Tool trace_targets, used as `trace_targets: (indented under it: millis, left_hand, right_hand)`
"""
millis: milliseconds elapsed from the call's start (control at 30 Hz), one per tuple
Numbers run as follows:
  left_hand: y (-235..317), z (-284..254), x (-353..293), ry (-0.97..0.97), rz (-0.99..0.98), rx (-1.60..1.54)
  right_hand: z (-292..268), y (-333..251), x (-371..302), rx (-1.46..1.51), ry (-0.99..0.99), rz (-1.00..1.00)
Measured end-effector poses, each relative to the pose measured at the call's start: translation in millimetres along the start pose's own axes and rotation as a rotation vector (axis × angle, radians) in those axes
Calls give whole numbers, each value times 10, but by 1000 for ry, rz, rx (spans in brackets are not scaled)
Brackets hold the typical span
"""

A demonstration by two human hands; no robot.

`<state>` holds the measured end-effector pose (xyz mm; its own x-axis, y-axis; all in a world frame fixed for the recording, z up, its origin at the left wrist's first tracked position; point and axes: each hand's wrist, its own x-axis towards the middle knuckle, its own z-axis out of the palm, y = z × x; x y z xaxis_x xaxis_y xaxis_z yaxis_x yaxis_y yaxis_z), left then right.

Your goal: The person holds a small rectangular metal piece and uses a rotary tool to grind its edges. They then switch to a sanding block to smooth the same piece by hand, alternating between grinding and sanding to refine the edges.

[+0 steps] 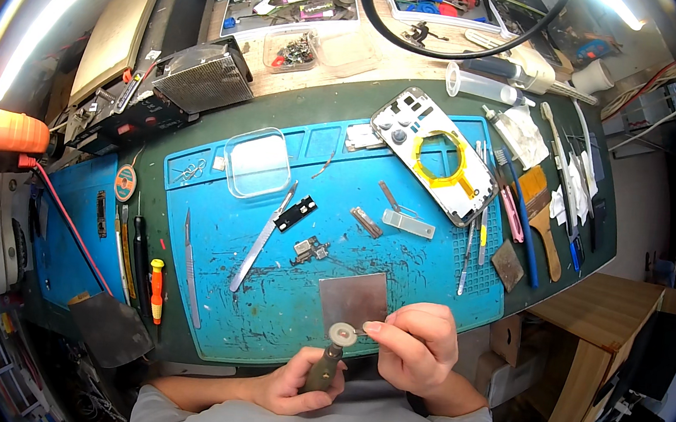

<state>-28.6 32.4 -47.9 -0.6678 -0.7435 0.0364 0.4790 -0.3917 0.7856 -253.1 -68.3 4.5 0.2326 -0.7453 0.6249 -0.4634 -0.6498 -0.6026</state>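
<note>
My left hand [295, 385] is wrapped round the dark green handle of a small rotary tool [321, 372]. The tool points up, with a round pale disc [342, 334] at its tip. Beside the disc, my right hand [421, 347] is closed in a pinch. Its fingertips are almost at the disc's edge, and what they hold is too small to make out. Just beyond both hands, a square metal plate [353, 298] lies on the blue work mat [257, 331]. Small metal parts [310, 249] rest farther back on the mat.
An opened phone frame [402, 127] with a yellow ring lies at the back right. Around the mat are a scalpel [254, 256], a clear box [257, 163], a screwdriver [155, 290] and several brushes [549, 227]. An orange lamp [5, 130] stands at the left; a black cable [456, 56] arches overhead.
</note>
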Motion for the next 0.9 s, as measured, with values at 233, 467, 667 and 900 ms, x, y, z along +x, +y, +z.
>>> trace_targets:
  millis: [233,467,667,900]
  left_hand:
    - [7,-14,3,-8,-4,1]
    - [10,-9,2,0,-11,-6]
    - [11,-12,7,-5,-5,-1]
    - [-1,-15,0,-9,5,10]
  right_hand:
    - [-6,-17,22,-34,-18,5]
    - [-4,-15,23,-36,-17,1]
    - [-7,-12,18,-31,-20,-4]
    - [-12,-10,21,-29,-23,-10]
